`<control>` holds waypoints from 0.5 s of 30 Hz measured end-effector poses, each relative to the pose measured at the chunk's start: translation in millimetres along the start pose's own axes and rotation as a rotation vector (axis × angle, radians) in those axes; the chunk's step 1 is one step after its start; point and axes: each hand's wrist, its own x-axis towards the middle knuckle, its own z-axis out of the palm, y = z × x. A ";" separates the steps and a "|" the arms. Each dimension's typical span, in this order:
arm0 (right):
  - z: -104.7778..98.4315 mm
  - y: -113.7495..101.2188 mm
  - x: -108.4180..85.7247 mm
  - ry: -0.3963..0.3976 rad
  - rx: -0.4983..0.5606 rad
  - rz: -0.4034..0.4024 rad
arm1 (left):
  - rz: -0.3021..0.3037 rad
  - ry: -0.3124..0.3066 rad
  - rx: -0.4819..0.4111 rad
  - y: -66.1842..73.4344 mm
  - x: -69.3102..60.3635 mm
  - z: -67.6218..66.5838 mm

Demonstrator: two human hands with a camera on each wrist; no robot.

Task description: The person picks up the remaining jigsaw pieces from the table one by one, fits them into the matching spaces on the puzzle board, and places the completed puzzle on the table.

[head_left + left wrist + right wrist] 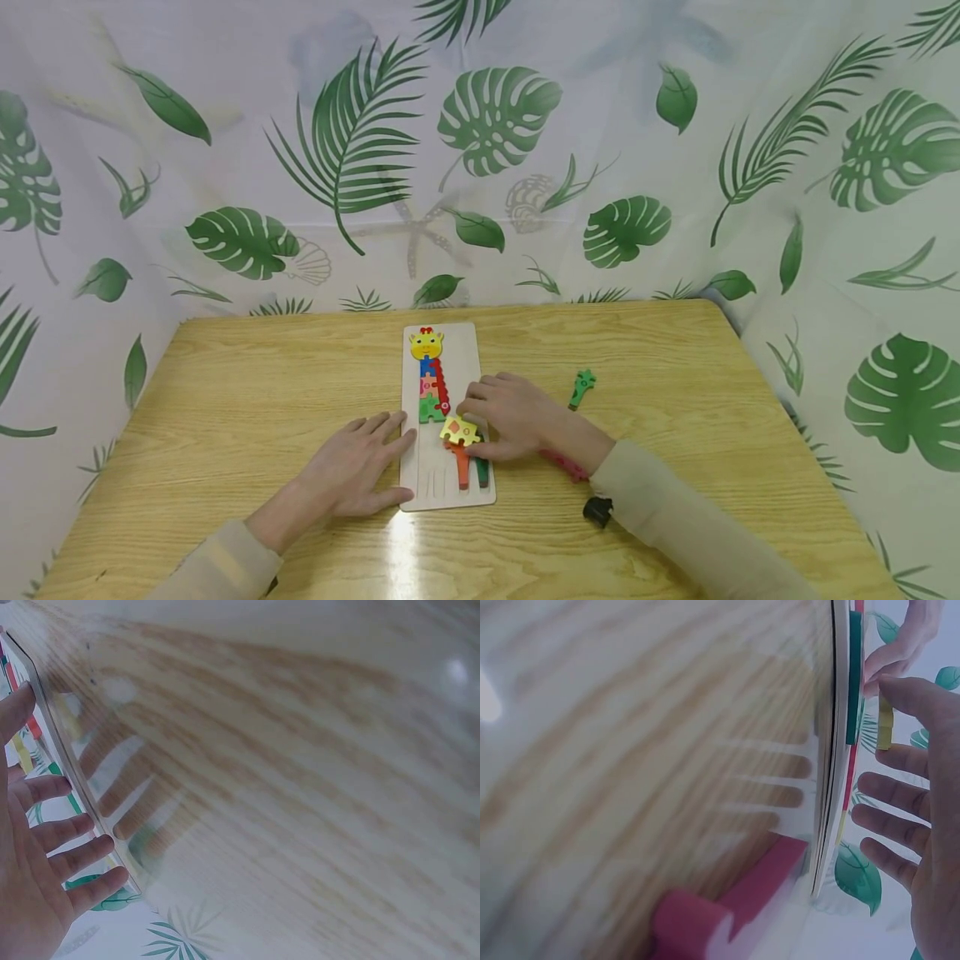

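Note:
A pale wooden puzzle board (461, 350) lies on the table with a yellow giraffe head (426, 343) at its far end. Below the head, blue, pink and green pieces (431, 408) interlock in a column, with a red piece (441, 385) along their right side. My right hand (510, 417) pinches a yellow puzzle piece (460, 431) between thumb and forefinger, raised over the board in the right wrist view. Under it, an orange piece (462, 471) and a dark green piece (482, 473) lie loose on the board. My left hand (352, 467), fingers spread, touches the board's left edge.
Right of the board lie a green piece (582, 386) and a magenta piece (757, 881), the latter partly hidden by the right forearm in the head view. A leaf-printed white curtain (495, 208) surrounds the wooden table (225, 383) at the back and sides.

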 end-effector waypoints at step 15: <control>1.1 0.4 8.6 0.003 -0.049 -0.029 | 0.008 0.006 0.010 -1.2 0.1 2.1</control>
